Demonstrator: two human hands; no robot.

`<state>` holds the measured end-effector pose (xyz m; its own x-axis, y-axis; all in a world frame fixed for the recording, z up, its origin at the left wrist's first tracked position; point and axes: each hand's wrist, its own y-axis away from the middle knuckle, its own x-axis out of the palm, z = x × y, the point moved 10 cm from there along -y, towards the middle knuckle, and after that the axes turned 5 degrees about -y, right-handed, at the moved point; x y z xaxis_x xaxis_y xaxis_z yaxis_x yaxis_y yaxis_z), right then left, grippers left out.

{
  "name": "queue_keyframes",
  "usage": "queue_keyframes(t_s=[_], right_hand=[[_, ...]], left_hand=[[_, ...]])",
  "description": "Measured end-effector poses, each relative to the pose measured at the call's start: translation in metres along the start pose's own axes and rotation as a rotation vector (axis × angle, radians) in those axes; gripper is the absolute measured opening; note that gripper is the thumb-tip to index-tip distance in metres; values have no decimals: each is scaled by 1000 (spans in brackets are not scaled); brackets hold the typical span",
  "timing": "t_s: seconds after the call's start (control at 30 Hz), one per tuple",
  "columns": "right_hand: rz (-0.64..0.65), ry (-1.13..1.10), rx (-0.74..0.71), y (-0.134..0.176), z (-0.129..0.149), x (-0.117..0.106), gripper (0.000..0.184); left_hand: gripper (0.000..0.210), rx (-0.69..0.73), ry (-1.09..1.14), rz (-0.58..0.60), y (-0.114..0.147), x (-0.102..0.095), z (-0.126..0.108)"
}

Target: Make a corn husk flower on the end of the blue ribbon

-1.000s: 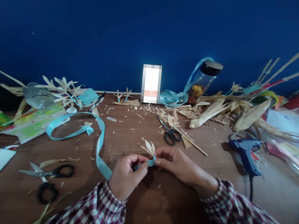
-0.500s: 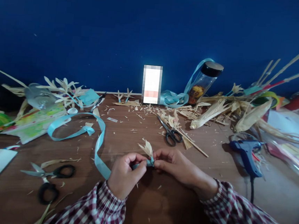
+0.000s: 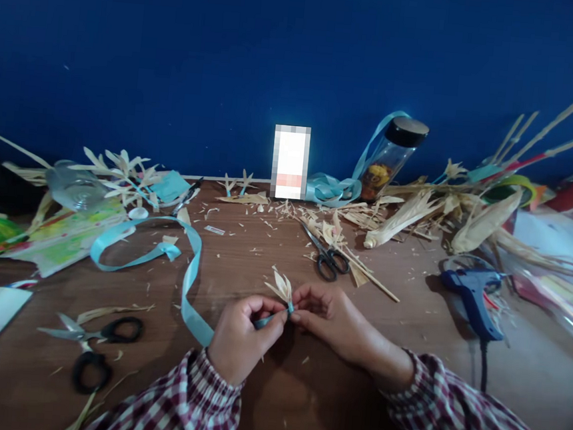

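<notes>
Between my hands is a small corn husk flower (image 3: 281,288), its pale petals pointing up and its base wrapped in light blue. My left hand (image 3: 244,328) pinches a light blue ribbon (image 3: 193,300) close to the flower's base. From that hand the ribbon runs back across the table and curls to the left. My right hand (image 3: 330,319) pinches the wrapped base of the flower from the other side. The fingertips of both hands nearly meet there, and they hide part of the base.
Open scissors (image 3: 88,338) lie at left, and a second pair (image 3: 330,256) lies beyond my hands. A blue glue gun (image 3: 475,295) rests at right. Along the wall are a tilted jar (image 3: 392,157), corn husks (image 3: 401,215), husk flowers (image 3: 125,167) and coiled ribbon (image 3: 333,190).
My left hand has shifted slightly right, so the fingertips of both hands are closer together at the flower's base. Less ribbon shows between them. The things on the table have not moved.
</notes>
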<state>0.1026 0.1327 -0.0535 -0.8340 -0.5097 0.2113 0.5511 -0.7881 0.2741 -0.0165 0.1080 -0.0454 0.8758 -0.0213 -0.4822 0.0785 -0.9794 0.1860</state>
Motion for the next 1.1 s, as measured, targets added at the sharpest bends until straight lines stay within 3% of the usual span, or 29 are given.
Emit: queue_keyframes(t_s=[0.53,0.93,1.1], right_hand=[[-24,51,-15,1,6,-2,19],[-68,50,-36,1,8,-5,18],[-31,-27,33,-2,0,-3,25]], left_hand=[[12,130,-5,-15,0,-6,-18],[16,80,-38,3,0,-3,-11],[17,73,-99,3,-1,-3,-11]])
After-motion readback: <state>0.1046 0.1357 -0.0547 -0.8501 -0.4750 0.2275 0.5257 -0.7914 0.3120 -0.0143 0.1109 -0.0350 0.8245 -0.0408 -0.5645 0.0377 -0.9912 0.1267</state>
